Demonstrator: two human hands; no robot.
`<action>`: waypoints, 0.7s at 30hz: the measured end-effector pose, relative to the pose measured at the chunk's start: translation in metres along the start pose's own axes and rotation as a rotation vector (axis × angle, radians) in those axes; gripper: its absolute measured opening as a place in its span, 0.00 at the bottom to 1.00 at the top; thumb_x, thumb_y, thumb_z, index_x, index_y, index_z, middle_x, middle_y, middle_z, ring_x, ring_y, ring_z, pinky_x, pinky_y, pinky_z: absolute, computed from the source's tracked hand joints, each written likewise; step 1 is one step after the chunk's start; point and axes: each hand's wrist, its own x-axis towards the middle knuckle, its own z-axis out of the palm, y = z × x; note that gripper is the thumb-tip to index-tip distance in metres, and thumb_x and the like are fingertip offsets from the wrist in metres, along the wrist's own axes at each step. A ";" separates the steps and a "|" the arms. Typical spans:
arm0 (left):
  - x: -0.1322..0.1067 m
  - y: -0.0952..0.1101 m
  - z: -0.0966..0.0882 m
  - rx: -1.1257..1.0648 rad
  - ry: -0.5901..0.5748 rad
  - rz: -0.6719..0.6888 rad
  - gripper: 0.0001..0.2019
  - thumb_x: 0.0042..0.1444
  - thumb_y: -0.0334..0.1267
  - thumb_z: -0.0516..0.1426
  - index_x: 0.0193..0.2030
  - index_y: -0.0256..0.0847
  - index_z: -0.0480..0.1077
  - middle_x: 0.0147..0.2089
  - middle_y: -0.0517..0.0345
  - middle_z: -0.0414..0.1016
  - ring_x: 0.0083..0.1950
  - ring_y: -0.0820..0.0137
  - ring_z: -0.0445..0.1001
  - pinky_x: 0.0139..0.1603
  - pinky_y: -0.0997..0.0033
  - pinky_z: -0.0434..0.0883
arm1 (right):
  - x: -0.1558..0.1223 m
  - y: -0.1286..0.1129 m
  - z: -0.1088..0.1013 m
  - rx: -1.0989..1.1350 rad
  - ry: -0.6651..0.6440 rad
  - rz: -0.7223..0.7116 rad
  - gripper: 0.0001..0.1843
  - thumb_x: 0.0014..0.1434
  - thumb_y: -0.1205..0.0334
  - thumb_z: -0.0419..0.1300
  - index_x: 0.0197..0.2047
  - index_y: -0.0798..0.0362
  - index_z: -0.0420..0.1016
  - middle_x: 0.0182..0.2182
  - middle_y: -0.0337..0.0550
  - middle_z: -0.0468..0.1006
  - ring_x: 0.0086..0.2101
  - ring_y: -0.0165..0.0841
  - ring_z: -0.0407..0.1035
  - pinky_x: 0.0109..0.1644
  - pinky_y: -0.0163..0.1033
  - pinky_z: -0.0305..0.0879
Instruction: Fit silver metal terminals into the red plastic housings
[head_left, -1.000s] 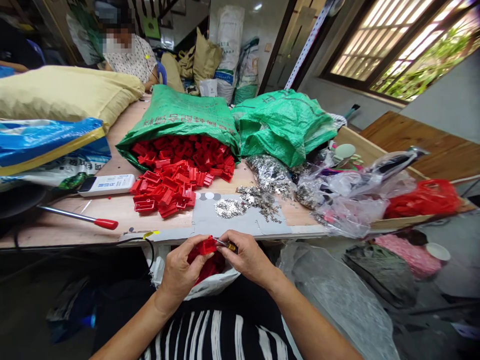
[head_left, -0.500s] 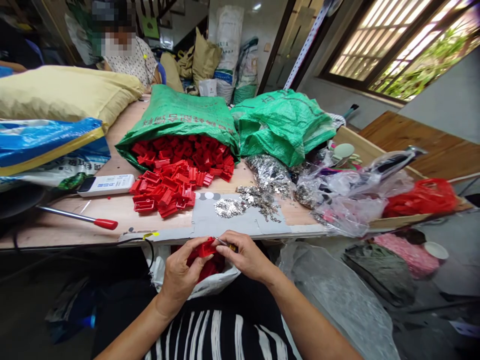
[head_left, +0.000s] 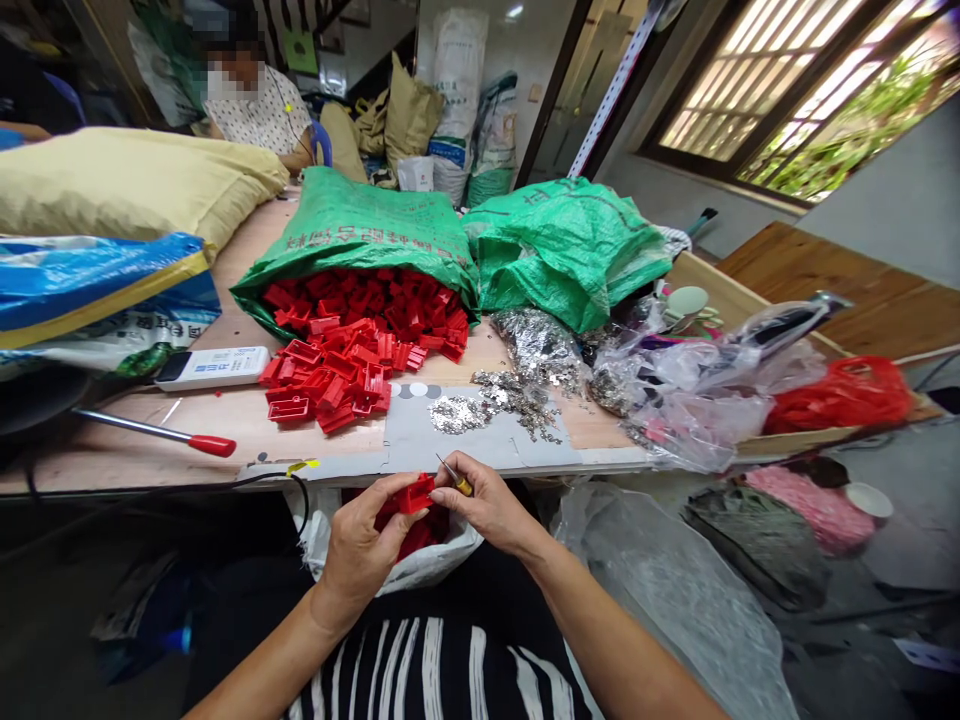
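Observation:
Between the thumb and fingers of my left hand is a red plastic housing. My right hand grips a small screwdriver with a yellowish handle, its thin shaft pointing up and left, apart from the housing. Below both hands, a white woven sack in my lap holds more red parts. On the table ahead, a heap of red plastic housings spills from a green woven sack. Small silvery metal pieces lie in loose piles to its right.
A lever with a red grip juts over the table at left, near a white boxy device. Plastic bags crowd the right side. Clear plastic sheeting hangs beside my right arm. Across the table sits a person.
The screwdriver's tip has drawn away from the red housing and now points upward, showing more of its handle. My left hand keeps the housing in nearly the same place.

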 end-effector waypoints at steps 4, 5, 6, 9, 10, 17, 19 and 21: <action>-0.001 0.003 0.003 0.002 0.001 0.054 0.14 0.55 0.32 0.58 0.49 0.44 0.71 0.46 0.55 0.80 0.46 0.65 0.79 0.48 0.67 0.75 | 0.002 0.004 0.002 0.159 -0.054 0.057 0.19 0.50 0.51 0.65 0.30 0.52 0.60 0.23 0.30 0.61 0.23 0.24 0.54 0.27 0.30 0.52; -0.001 0.004 0.004 0.001 0.003 0.063 0.14 0.55 0.32 0.58 0.49 0.44 0.72 0.46 0.55 0.80 0.46 0.65 0.79 0.48 0.67 0.75 | 0.003 0.006 0.002 0.187 -0.067 0.066 0.20 0.50 0.51 0.66 0.30 0.52 0.59 0.23 0.30 0.60 0.23 0.24 0.53 0.27 0.30 0.52; -0.001 0.006 0.005 -0.002 0.005 0.069 0.14 0.54 0.32 0.59 0.48 0.44 0.72 0.46 0.55 0.80 0.45 0.65 0.79 0.48 0.67 0.75 | 0.003 0.008 0.002 0.212 -0.075 0.070 0.20 0.49 0.51 0.66 0.30 0.52 0.59 0.23 0.30 0.60 0.23 0.24 0.53 0.26 0.30 0.51; -0.001 0.008 0.007 -0.014 -0.004 0.067 0.14 0.54 0.32 0.59 0.48 0.44 0.72 0.44 0.55 0.81 0.43 0.66 0.79 0.45 0.69 0.75 | 0.001 0.014 0.000 0.244 -0.081 0.087 0.22 0.48 0.50 0.67 0.31 0.53 0.59 0.23 0.29 0.60 0.23 0.23 0.53 0.25 0.29 0.50; -0.001 0.007 0.007 -0.020 -0.012 0.062 0.14 0.54 0.32 0.59 0.48 0.44 0.72 0.44 0.55 0.81 0.42 0.66 0.80 0.45 0.69 0.76 | 0.001 0.015 -0.001 0.245 -0.085 0.107 0.22 0.48 0.50 0.67 0.31 0.52 0.59 0.23 0.29 0.61 0.22 0.23 0.53 0.25 0.29 0.50; -0.001 0.006 0.007 -0.140 -0.087 0.000 0.13 0.54 0.33 0.59 0.48 0.43 0.72 0.43 0.55 0.81 0.41 0.67 0.80 0.43 0.70 0.76 | -0.007 0.022 -0.006 0.362 -0.145 0.182 0.25 0.45 0.48 0.69 0.35 0.52 0.60 0.25 0.29 0.62 0.21 0.21 0.53 0.23 0.28 0.49; -0.001 0.007 0.007 -0.167 -0.092 -0.007 0.13 0.54 0.34 0.59 0.47 0.43 0.73 0.43 0.55 0.81 0.41 0.67 0.80 0.42 0.70 0.76 | -0.008 0.023 -0.006 0.391 -0.150 0.182 0.25 0.46 0.49 0.69 0.36 0.52 0.60 0.24 0.29 0.62 0.21 0.21 0.53 0.23 0.28 0.48; -0.001 0.007 0.007 -0.189 -0.100 -0.017 0.13 0.54 0.33 0.59 0.47 0.43 0.73 0.43 0.55 0.81 0.41 0.67 0.80 0.42 0.70 0.76 | -0.009 0.024 -0.006 0.405 -0.151 0.188 0.24 0.46 0.50 0.69 0.36 0.52 0.60 0.24 0.29 0.61 0.20 0.21 0.52 0.22 0.28 0.47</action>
